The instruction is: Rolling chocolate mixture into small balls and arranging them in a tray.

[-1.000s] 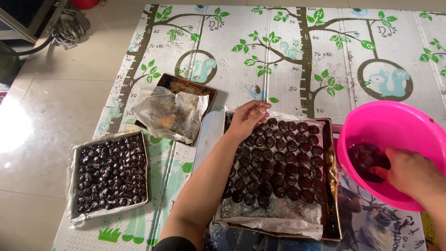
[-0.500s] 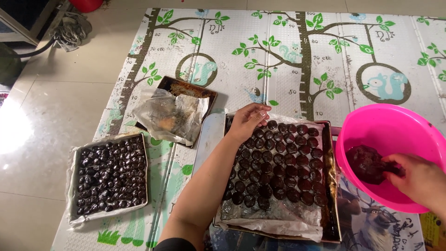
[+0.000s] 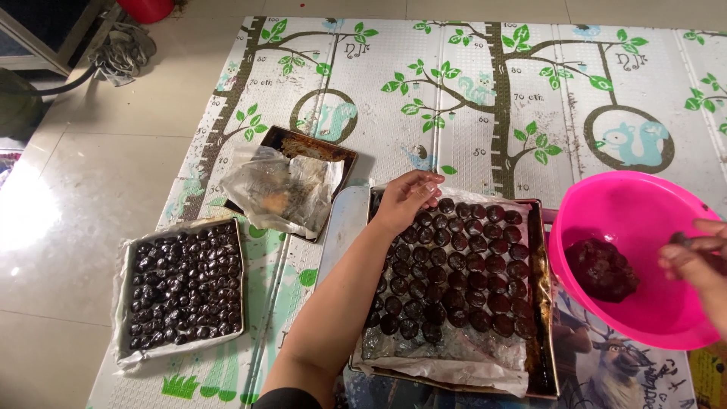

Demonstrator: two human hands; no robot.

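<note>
My left hand (image 3: 406,198) rests at the far left corner of a metal tray (image 3: 542,318) lined with plastic wrap and filled with rows of dark round pieces (image 3: 462,265); its fingers are curled at the tray's rim. Inside a bright pink bowl (image 3: 644,227) at the right, my right hand (image 3: 700,261) pinches a small bit of dark dough between its fingertips. A lump of the same dark dough (image 3: 602,269) lies in the bowl's bottom, just left of that hand.
A second lined tray (image 3: 125,303) full of dark pieces sits at the left. A dark tray (image 3: 337,155) with crumpled plastic wrap (image 3: 284,185) lies behind. Everything sits on a tree-patterned foam mat (image 3: 469,91); tiled floor (image 3: 76,204) lies to the left.
My right hand has lifted off the dough lump and drawn back to the right with a small pinch of dough. The left hand has stayed at the tray's corner.
</note>
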